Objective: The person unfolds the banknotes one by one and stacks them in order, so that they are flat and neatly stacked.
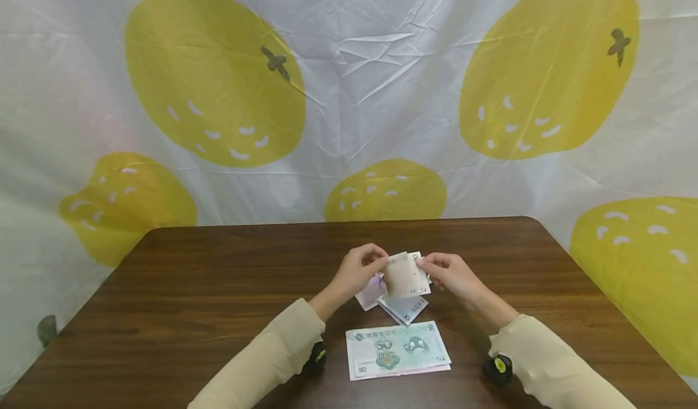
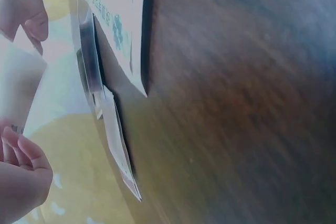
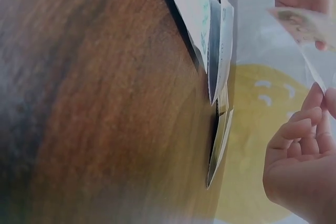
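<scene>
A folded pale paper banknote [image 1: 406, 280] is held up over the middle of the table by both hands. My left hand [image 1: 354, 271] pinches its left upper edge, and my right hand [image 1: 451, 274] pinches the right side near the top corner. In the right wrist view, the raised banknote [image 3: 300, 26] shows a brownish print, with the right hand [image 3: 294, 156] at its lower end. Just beneath lie a purple-tinted note [image 1: 371, 292] and a folded grey-blue note [image 1: 405, 307]. Part of these is hidden behind the held banknote.
Closer to me, a green 50 note [image 1: 398, 349] lies flat, with a pinkish edge showing under it. Everything rests on a dark wooden table [image 1: 218, 288]. Behind its far edge hangs a white curtain [image 1: 376, 94] printed with yellow fruit.
</scene>
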A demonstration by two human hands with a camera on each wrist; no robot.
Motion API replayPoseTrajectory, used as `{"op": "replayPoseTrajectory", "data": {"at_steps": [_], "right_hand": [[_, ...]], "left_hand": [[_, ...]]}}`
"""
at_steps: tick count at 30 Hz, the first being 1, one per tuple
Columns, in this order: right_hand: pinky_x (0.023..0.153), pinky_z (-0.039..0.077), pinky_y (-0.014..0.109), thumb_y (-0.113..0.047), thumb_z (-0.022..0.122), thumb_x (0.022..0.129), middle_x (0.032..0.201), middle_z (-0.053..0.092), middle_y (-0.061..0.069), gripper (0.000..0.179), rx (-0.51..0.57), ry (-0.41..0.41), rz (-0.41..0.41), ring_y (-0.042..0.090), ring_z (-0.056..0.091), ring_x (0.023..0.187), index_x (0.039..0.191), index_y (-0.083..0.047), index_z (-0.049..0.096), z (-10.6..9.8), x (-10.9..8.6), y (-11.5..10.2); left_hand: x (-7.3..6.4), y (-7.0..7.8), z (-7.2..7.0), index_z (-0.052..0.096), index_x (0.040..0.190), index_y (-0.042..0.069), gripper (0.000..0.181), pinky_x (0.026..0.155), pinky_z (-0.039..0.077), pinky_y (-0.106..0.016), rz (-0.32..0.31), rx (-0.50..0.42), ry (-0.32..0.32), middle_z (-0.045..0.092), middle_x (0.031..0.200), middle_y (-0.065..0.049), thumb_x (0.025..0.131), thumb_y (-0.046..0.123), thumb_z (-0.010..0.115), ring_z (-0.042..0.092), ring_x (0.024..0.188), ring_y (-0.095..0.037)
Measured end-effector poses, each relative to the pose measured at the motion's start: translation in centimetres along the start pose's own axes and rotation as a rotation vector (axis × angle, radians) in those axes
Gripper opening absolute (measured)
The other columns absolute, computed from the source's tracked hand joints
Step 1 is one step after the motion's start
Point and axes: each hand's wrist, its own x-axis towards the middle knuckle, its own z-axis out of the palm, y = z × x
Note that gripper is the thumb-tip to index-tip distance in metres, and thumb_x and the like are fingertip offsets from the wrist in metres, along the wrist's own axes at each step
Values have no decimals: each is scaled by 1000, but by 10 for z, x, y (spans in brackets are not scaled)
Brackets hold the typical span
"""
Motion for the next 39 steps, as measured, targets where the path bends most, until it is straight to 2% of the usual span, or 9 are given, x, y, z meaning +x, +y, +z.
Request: {"op": "replayPoseTrajectory", "data": {"at_steps": [5, 11, 16, 20, 25, 27, 32, 37, 39], "right_hand": [[48, 34, 24, -23, 59, 85, 60, 44, 3, 27, 25, 14, -8, 12, 39, 51, 86, 5, 58, 0, -1, -1], [47, 34, 24, -21, 60, 84, 59, 43, 2, 27, 35, 39, -7, 12, 39, 51, 89, 6, 58, -1, -2, -3], [48, 34, 25, -23, 60, 84, 60, 43, 4, 29, 18, 49, -5, 14, 40, 53, 90, 6, 58, -3, -3, -3], [48, 35, 25, -23, 60, 84, 59, 43, 4, 29, 16, 57, -15, 13, 40, 52, 90, 6, 58, -4, -3, -3], [48, 34, 25, -23, 60, 84, 59, 43, 3, 29, 21, 63, -11, 11, 40, 52, 89, 6, 58, -5, -4, -2], [48, 34, 25, -23, 60, 84, 59, 43, 2, 30, 21, 60, -12, 11, 40, 52, 89, 6, 58, -5, -4, -1], [48, 34, 24, -24, 61, 83, 57, 42, 2, 30, 26, 57, 1, 11, 39, 51, 89, 5, 58, -5, -6, 0], [48, 34, 25, -24, 61, 83, 57, 42, 1, 29, 33, 62, 19, 11, 39, 51, 88, 4, 58, -5, -8, 2], [48, 34, 25, -24, 61, 83, 57, 42, 1, 30, 30, 65, 25, 11, 40, 51, 88, 4, 58, -5, -9, 2]], "left_hand": [[-3, 7, -5, 59, 89, -6, 12, 61, 46, -32, -3, -95, -36, 60, 79, -15, 86, 6, 55, 56, 74, -34], [-13, 28, -13, 60, 94, -10, 24, 63, 45, -39, -62, -118, -50, 59, 77, -16, 92, 9, 46, 55, 74, -37], [-16, 34, -17, 59, 98, -13, 36, 66, 41, -51, -112, -141, -68, 58, 79, -22, 95, 15, 38, 50, 77, -45], [-18, 36, -20, 59, 100, -14, 37, 64, 41, -45, -128, -147, -74, 59, 88, -25, 95, 15, 38, 47, 73, -43], [-20, 33, -23, 60, 102, -11, 29, 58, 39, -27, -114, -121, -82, 59, 100, -22, 92, 10, 43, 48, 67, -17], [-21, 31, -24, 60, 103, -10, 25, 57, 39, -22, -105, -118, -91, 59, 103, -21, 90, 7, 46, 49, 69, -12], [-19, 18, -24, 60, 103, -10, 22, 56, 43, -21, -84, -133, -107, 59, 102, -21, 86, -3, 48, 53, 70, -13], [-14, -2, -22, 63, 104, -2, 23, 59, 45, -23, -110, -103, -95, 60, 104, -12, 85, -2, 49, 55, 75, -13], [-14, -4, -21, 63, 104, 0, 23, 63, 45, -24, -122, -87, -93, 60, 105, -10, 86, -1, 49, 55, 80, -14]]}}
